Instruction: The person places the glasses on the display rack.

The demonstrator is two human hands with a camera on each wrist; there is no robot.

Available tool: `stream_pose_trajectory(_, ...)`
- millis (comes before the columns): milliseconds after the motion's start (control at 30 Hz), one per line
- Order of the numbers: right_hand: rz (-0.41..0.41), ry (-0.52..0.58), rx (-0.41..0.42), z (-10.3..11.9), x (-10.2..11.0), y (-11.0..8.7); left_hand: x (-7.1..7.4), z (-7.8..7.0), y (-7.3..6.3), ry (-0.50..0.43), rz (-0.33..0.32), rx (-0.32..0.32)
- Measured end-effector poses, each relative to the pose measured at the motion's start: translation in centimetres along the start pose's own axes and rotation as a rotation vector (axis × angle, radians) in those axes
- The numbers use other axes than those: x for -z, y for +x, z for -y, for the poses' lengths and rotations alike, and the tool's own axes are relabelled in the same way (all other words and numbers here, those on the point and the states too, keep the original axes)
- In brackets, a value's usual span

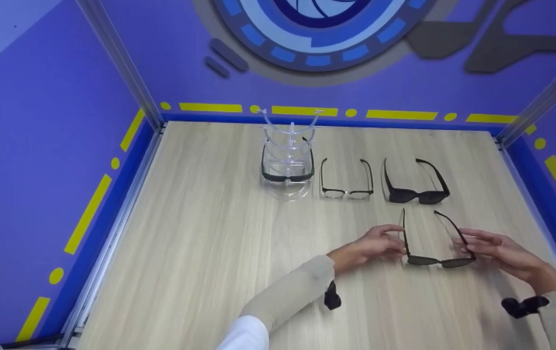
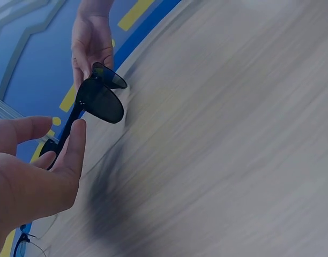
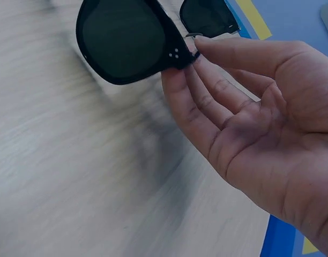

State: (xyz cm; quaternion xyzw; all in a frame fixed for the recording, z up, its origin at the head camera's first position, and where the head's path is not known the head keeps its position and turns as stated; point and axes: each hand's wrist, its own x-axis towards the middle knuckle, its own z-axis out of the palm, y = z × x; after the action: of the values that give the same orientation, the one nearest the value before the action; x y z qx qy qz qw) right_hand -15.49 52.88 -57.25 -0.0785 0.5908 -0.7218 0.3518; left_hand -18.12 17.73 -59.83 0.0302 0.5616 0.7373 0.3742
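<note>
The sunglasses [image 1: 423,261] are pinched by the right hand [image 1: 506,253] but could be tilted if held loosely by the left hand [image 1: 372,244], whose grip is unclear.

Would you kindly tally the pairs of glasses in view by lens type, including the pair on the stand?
Dark-lensed glasses: 3
Clear-lensed glasses: 1
Total: 4
</note>
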Motion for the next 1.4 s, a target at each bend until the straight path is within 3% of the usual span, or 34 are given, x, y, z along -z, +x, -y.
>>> stream_pose_trajectory(233, 0.046, 0.055, -0.033, 0.4, -0.6, -0.1, 0.3, -0.2, -0.5, -0.052, -0.018, -0.017)
stream_pose_trajectory(567, 0.053, -0.014, -0.064, 1.2, -2.2, 0.4, 0.9, -0.3, -1.6, -0.074, -0.026, -0.054)
stream_pose_trajectory(833, 0.064, -0.05, -0.037, 1.6, -3.5, 1.2, 1.7, -0.4, -2.8, -0.098, -0.056, -0.077)
stream_pose_trajectory(1100, 0.072, -0.1, -0.026, 1.5, -4.9, 2.3, 3.1, -0.9, -4.1, -0.066, -0.075, -0.088)
stream_pose_trajectory(1400, 0.102, -0.069, -0.005, 1.5, -7.0, 3.8, 4.9, -1.3, -5.7, -0.064, -0.07, -0.1)
